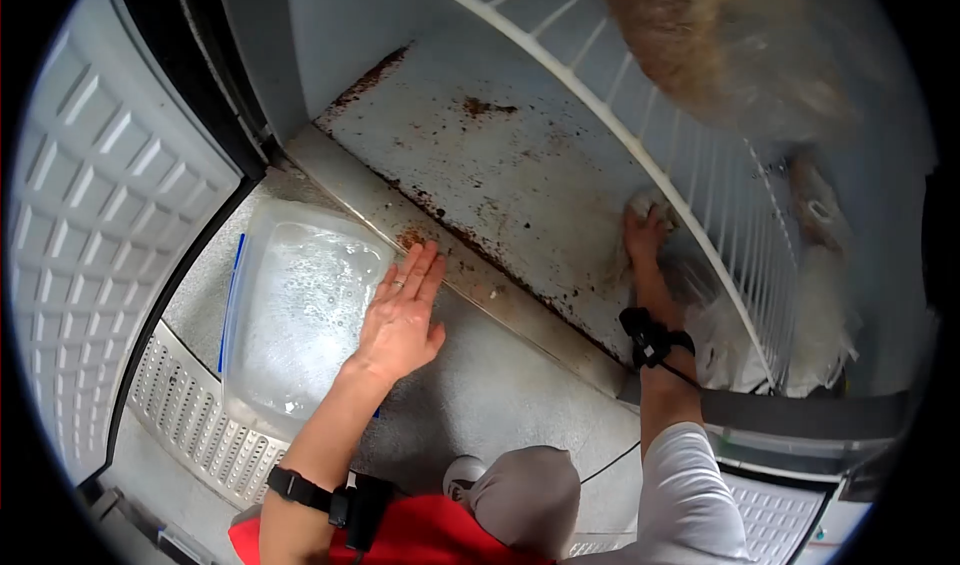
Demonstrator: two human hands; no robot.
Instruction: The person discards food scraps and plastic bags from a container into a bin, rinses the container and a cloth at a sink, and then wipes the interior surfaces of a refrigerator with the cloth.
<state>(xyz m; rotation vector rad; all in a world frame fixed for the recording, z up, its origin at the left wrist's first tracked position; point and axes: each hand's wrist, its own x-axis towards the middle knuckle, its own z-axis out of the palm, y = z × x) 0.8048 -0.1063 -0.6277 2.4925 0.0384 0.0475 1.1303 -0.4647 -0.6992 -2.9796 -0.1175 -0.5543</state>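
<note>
My left hand (403,310) lies with its fingers stretched out on the metal front sill (500,290) of a fridge-like cabinet, beside a patch of brown dirt. Nothing is held in it. Deeper inside, my right hand (645,235) presses a crumpled whitish cloth (650,203) on the cabinet floor (480,180), below a wire rack. Part of the cloth is hidden by the fingers. Brown crumbs and stains are scattered over that floor, thickest along the sill and in the far left corner.
A clear plastic bin (310,305) with wet, frosty contents stands left of my left hand. A white wire shelf (640,155) curves overhead, with bagged items (720,45) on it. Plastic bags (725,350) lie right of my right forearm. The open door (110,205) borders the left.
</note>
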